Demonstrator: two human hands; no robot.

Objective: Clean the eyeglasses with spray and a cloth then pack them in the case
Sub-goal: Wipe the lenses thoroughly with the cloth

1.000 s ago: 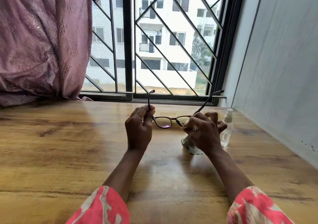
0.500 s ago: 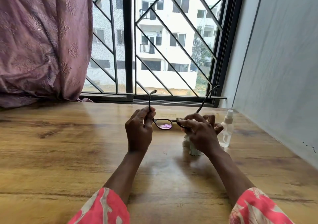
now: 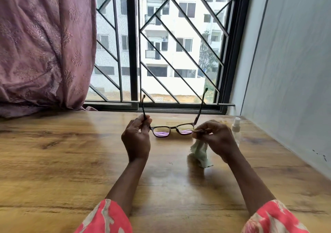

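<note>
Eyeglasses point(image 3: 172, 129) now held level and square to the camera above the wooden table point(image 3: 53, 161), both temples pointing up toward the window grille point(image 3: 161, 44); half a second ago tilted, with the right lens hidden behind the right hand. Both lenses now exposed, showing a purple sheen. Right hand point(image 3: 214, 137) drawn back off the lens to the frame's right corner, fingers curled, pinching that corner together with the pale green cloth point(image 3: 199, 152), which hangs below the eyeglasses toward the tabletop. Left hand point(image 3: 137, 139) curled round the left hinge, gripping the frame at the base of the temple.

Probably a pause in wiping to inspect the lenses; wiping possibly near done, packing not begun.

Spray bottle point(image 3: 236, 128) standing right of the eyeglasses, partly behind the right hand, lower body hard to make out against the table. No case anywhere in view. Lens cleanliness impossible to judge under the reflections. Exact contact between cloth and frame hidden by the fingers.
</note>
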